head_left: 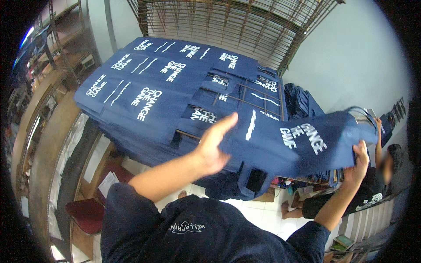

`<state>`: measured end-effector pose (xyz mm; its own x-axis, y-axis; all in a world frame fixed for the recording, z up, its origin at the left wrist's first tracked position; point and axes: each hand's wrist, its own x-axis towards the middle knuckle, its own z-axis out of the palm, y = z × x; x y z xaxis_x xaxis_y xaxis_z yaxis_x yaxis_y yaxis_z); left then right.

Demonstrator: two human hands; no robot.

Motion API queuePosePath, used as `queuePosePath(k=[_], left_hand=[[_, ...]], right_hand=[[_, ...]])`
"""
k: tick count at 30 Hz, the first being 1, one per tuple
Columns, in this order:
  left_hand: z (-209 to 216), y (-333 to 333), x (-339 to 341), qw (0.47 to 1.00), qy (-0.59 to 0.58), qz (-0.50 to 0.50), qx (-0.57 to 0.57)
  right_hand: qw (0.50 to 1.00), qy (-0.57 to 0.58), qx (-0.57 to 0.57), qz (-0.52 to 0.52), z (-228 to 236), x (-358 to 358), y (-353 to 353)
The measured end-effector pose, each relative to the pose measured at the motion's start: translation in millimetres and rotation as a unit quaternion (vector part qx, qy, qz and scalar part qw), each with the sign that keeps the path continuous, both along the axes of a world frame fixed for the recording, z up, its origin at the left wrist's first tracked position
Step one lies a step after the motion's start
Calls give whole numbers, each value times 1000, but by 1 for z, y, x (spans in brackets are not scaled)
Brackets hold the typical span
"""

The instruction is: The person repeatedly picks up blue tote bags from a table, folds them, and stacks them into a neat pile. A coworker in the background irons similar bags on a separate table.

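Observation:
A navy tote bag with white lettering stretches to the right of a broad rack stacked with similar printed bags. My right hand is closed on its right end, close to the dark loop handles. Over the near edge of the stack, my left hand has its thumb spread up and away from its fingers. It lies beside the bag's left part, and some of its fingers are turned from view. Whether it touches the cloth I cannot tell.
Wire racks lean behind the bags. At the right a person sits low, one arm raised. More dark bags pile against the wall. A red chair and long shelves line the left.

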<state>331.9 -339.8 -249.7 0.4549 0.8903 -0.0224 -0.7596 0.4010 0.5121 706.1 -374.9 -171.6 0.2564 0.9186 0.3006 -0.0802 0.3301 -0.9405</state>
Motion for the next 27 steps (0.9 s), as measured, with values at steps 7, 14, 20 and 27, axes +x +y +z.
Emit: queuePosePath(k=[7, 14, 20, 27], left_hand=[[48, 113, -95, 963, 163, 189, 107], [-13, 240, -190, 773, 453, 335, 292], [-66, 262, -200, 494, 777, 271, 279], [-81, 272, -210, 449, 798, 266, 300]], right_hand=[[995, -58, -43, 65, 11, -89, 134], [992, -74, -91, 48, -70, -151, 238], [954, -141, -266, -7, -133, -192, 252], [945, -164, -280, -37, -138, -216, 237]])
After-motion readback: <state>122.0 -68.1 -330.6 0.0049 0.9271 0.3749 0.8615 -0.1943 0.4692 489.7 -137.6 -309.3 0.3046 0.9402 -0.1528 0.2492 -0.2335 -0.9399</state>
